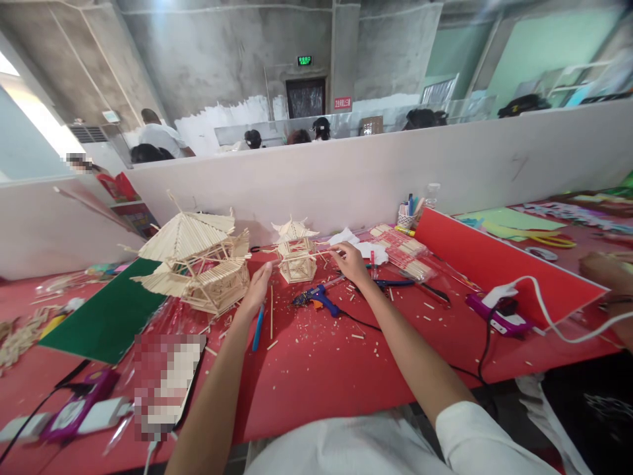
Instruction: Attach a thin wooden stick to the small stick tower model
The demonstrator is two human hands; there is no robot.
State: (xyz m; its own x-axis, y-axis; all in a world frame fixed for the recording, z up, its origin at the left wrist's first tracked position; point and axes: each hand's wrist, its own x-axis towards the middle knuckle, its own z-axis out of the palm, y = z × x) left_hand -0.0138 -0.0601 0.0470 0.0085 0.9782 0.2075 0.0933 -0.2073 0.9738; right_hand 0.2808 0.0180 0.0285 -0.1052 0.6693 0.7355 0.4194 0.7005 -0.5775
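Note:
A thin wooden stick (306,256) stretches level in front of a small stick-built pavilion model (297,260). My right hand (352,262) pinches the stick's right end. My left hand (258,289) is closed at its left end, thumb up, close to the corner of a larger stick pavilion (195,264). A blue glue gun (316,298) lies on the red table (316,369) between my forearms. Below my left hand lie a blue pen (258,328) and a loose stick (271,311).
A green mat (103,320) and a blurred-out phone (165,382) lie at the left. Packs of sticks (408,256), a pen cup (407,215), black scissors (413,285), a red divider (494,264) and a purple power strip (499,318) are on the right. Another person's arm (610,277) rests at the far right.

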